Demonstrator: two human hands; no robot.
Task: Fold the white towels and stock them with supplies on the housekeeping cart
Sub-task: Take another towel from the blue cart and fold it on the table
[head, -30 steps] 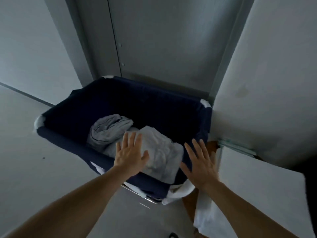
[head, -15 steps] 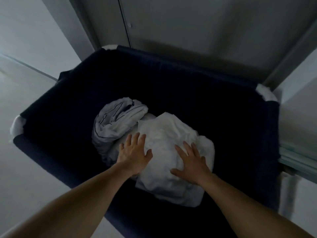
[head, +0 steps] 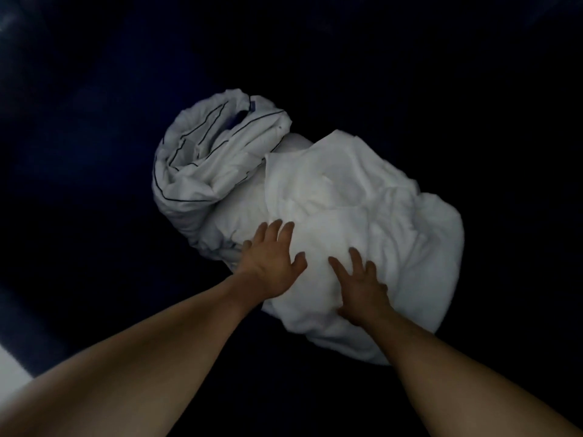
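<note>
A crumpled white towel point(head: 362, 209) lies in the bottom of a dark navy fabric bin point(head: 94, 152). Beside it, up and to the left, sits a bundled white sheet with thin dark piping point(head: 205, 152). My left hand point(head: 268, 263) rests flat on the near left part of the towel, fingers spread and straight. My right hand point(head: 359, 285) presses on the towel's near middle, fingers spread, fingertips sinking slightly into the cloth. Neither hand has cloth gathered in its fingers.
The navy bin fills almost the whole view and is very dark. A pale strip of floor point(head: 9, 370) shows at the lower left edge, outside the bin wall.
The view has dropped deep into the bin. Both hands went from above the bin's rim down onto the white towel, the right hand crossing in from the right edge.
</note>
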